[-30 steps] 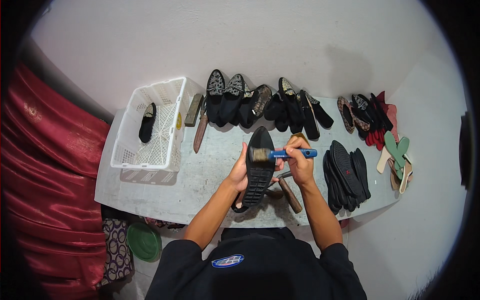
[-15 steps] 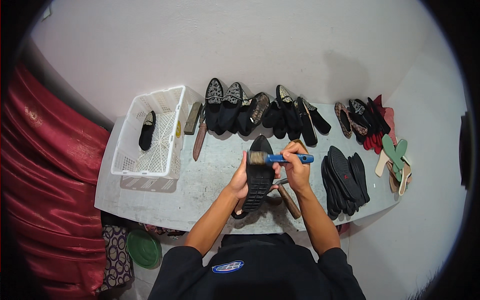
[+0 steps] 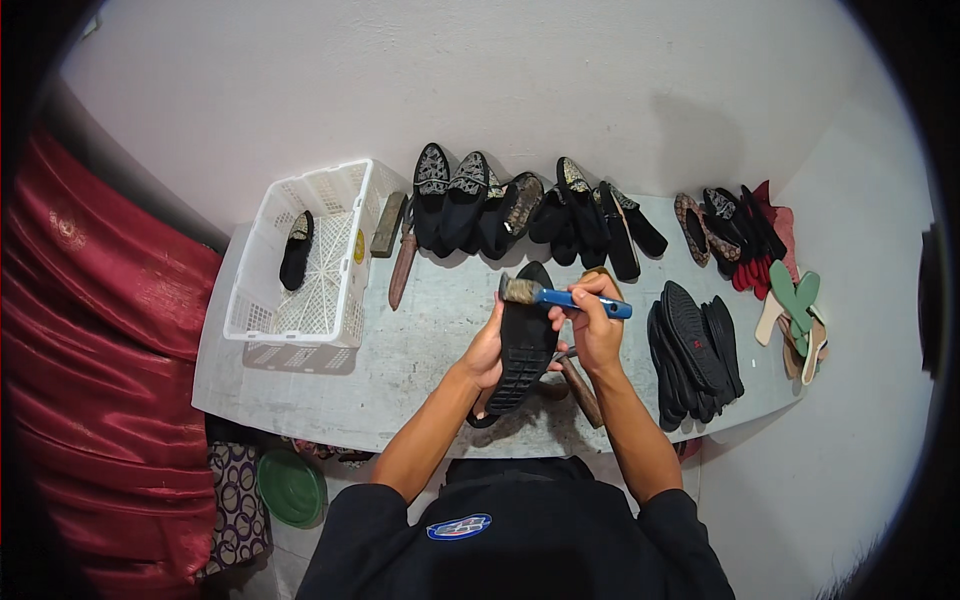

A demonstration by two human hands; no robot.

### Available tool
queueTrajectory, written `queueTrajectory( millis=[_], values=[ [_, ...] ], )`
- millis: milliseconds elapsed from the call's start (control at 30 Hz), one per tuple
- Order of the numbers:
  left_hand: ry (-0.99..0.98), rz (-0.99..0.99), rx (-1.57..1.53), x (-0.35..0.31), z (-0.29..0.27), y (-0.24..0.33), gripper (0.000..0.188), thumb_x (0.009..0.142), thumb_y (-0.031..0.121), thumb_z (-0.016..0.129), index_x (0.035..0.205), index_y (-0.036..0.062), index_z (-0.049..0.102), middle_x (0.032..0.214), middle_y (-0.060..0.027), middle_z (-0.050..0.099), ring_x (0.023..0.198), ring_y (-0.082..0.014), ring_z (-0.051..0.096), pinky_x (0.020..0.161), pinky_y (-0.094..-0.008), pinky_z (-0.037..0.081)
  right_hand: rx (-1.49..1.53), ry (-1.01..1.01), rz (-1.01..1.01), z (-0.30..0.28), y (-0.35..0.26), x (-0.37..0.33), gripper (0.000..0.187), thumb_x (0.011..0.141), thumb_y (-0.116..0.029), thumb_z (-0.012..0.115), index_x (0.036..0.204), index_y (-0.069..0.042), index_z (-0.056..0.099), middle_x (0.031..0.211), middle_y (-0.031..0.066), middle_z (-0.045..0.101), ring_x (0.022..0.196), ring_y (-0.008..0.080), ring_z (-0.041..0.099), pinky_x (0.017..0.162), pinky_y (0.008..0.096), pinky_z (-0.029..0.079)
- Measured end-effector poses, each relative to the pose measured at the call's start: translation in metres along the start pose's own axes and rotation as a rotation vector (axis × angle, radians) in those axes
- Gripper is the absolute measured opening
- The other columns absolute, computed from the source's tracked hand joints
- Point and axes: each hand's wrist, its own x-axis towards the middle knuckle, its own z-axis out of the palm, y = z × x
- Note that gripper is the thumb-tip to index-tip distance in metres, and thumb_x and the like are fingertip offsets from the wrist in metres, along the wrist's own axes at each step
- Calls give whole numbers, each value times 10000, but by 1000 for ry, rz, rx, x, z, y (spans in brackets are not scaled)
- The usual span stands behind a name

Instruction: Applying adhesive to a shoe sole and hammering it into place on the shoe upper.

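Observation:
A black shoe [image 3: 526,340] is held sole up above the table, its toe pointing away from me and its treaded heel end toward me. My left hand [image 3: 486,350] grips it along its left edge. In my right hand [image 3: 594,322] is a paintbrush [image 3: 568,299] with a blue handle and pale bristles. The bristles lie over the sole close to the toe, and I cannot tell how firmly they touch. Under my right hand, a tool with a wooden handle [image 3: 582,393] rests on the table, its metal end partly hidden.
A white plastic crate [image 3: 236,300] holding one patterned shoe [image 3: 296,250] stands left. Beside it lie a rectangular block [image 3: 388,225] and a brown-sheathed knife [image 3: 402,270]. Shoes [image 3: 466,190] line the wall. Black soles [image 3: 690,345] are stacked right, near green insole-shaped pieces [image 3: 795,300].
The brush has moved along the sole toward the toe. My left hand keeps its grip on the shoe. The whole view has shifted slightly.

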Motion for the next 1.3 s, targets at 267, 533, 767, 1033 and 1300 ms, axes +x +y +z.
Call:
queueTrajectory(
  millis=[267,533,767,1033,1300],
  values=[
    [-17,23,-46,-2,11,-5,810,905,697,142,1447,118,305,1394,-196,422,1005,-367,613,792,-536,561,72,205,-50,-21,-15,16,70,907,-62,509,880,-1,486,822,163,609,603,208,623,516,269,515],
    [-35,25,-88,4,9,4,1020,833,799,109,1373,-21,386,1136,-175,565,933,-282,617,860,-464,533,54,24,101,-5,-9,-10,74,894,-33,527,857,25,500,801,139,563,598,223,623,503,309,532],
    [-160,5,-74,13,5,6,896,925,690,132,1343,-51,415,1084,-210,608,991,-319,616,895,-478,512,-41,-150,69,-13,-15,-7,74,890,-3,514,830,38,504,782,136,561,574,208,617,479,280,518],
    [51,34,-171,14,24,12,668,956,396,147,1360,-85,373,1313,-297,483,1236,-426,483,1051,-672,285,-53,67,-20,-18,-22,12,77,886,-18,522,837,41,522,781,160,597,574,213,632,486,280,534],
    [-130,-25,-118,10,5,2,694,986,564,196,1412,41,359,1310,-195,507,1185,-407,528,959,-587,463,-89,175,-132,-13,-28,14,66,902,-17,517,878,44,519,771,170,598,596,235,640,520,300,545]
  ],
)
